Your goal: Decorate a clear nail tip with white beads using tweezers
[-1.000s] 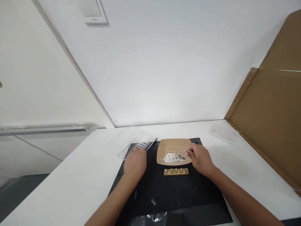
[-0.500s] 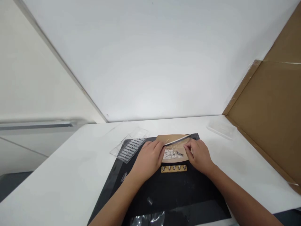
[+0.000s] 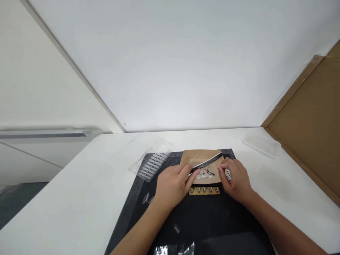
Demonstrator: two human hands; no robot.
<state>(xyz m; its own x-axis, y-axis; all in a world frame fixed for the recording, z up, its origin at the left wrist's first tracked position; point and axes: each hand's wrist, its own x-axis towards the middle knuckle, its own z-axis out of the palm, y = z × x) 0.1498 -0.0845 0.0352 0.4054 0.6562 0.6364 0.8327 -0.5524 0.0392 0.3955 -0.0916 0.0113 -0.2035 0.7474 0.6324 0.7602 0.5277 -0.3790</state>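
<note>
My left hand (image 3: 174,184) pinches one end of a long black-and-white strip (image 3: 207,163), which slants up to the right over a brown sheet (image 3: 190,156). White and dark scraps (image 3: 205,174) lie on that sheet below the strip. At the sheet's right edge is my right hand (image 3: 236,179), its thumb and forefinger pressed together; anything between them is too small to make out. A small sheet of pale oval pieces (image 3: 228,174) shows by its palm. Just below the brown sheet sits a gold bar (image 3: 204,191) with several metal studs.
All this rests on a black mat (image 3: 196,219) on a white table (image 3: 66,198). Clear trays with pale nail-shaped pieces (image 3: 154,163) lie at the mat's back left. A clear box (image 3: 261,144) is at the back right, near a cardboard panel (image 3: 310,117). Shiny plastic (image 3: 174,249) lies at the front.
The strip has turned so that more of its black side shows. My right hand has tilted, and the pale oval pieces have come into sight by it. The whole view has shifted slightly.
</note>
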